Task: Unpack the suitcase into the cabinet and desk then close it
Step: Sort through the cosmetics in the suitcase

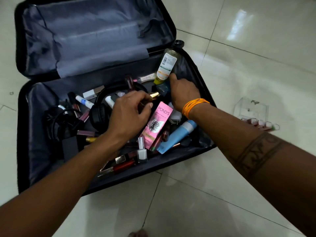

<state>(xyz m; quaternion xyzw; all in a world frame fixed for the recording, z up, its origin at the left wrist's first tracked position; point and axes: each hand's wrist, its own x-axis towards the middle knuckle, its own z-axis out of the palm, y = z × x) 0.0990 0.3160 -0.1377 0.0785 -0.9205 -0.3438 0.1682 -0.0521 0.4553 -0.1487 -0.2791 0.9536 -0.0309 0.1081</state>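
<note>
Left hand [130,115] pinches a gold-capped tube [153,95]; right hand [183,94], fingers curled, nudges the propped bottle [166,65] at the suitcase [201,147] far-right corner — it could topple.

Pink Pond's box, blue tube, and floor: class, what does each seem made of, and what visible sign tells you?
Pink Pond's box: likely printed card, with flat faces and crisp edges.
Blue tube: probably matt plastic, with a flattened crimped end.
Floor: glossy tile, judging by grout lines and mirror-like glare.
</note>
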